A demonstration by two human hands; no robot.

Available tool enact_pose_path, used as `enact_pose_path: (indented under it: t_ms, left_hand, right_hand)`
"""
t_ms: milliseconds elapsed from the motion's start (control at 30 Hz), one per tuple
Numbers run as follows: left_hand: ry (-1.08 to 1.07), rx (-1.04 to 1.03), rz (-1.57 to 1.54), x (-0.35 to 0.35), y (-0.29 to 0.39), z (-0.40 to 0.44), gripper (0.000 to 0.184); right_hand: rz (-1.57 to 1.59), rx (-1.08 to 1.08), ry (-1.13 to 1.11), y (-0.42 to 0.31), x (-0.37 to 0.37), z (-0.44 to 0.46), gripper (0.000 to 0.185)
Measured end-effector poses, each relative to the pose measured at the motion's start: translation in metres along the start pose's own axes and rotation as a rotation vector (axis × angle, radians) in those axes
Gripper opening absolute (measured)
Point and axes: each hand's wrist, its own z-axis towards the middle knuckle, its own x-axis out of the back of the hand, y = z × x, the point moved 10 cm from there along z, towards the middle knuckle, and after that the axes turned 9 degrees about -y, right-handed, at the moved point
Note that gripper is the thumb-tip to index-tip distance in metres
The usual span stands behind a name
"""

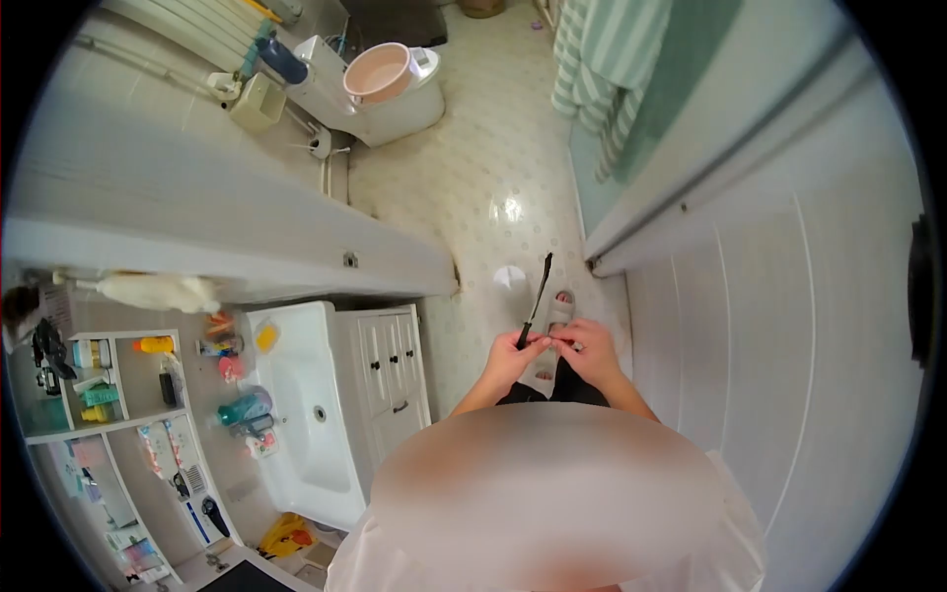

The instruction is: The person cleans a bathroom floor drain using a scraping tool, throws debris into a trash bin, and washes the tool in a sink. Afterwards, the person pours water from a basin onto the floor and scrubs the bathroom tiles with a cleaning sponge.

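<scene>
Here's the left hand (511,355), its grip narrow around the dark handle of a slender tool (542,286), which points up and away over the pale floor (473,187); the right hand (592,353) comes in alongside, fingertips bunched against the left's, and whether they pinch anything small, I cannot tell; below them, slippered feet; off to the left, the white sink (330,449) beside its cabinet (390,385); farther ahead, a pink basin (377,74) sits on the toilet (400,116).
</scene>
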Motion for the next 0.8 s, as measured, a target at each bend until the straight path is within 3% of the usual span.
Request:
enact_pose_path:
  t_ms: [233, 433, 667, 800]
  left_hand:
    - [0.179, -0.025, -0.111, 0.036, 0.065, 0.101, 0.015]
    - [0.368, -0.036, -0.151, 0.085, 0.108, 0.143, 0.014]
    - [0.664, -0.055, -0.196, 0.198, 0.143, 0.179, 0.020]
    - [0.664, -0.154, -0.294, 0.254, 0.172, 0.214, 0.017]
  right_hand:
    - [-0.042, 0.170, -0.021, 0.009, 0.047, 0.124, 0.014]
    - [0.057, 0.043, -0.176, 0.026, 0.065, 0.210, 0.016]
    - [0.005, 0.029, -0.031, 0.049, 0.087, 0.301, 0.021]
    - [-0.006, -0.014, 0.028, 0.053, 0.086, 0.354, 0.018]
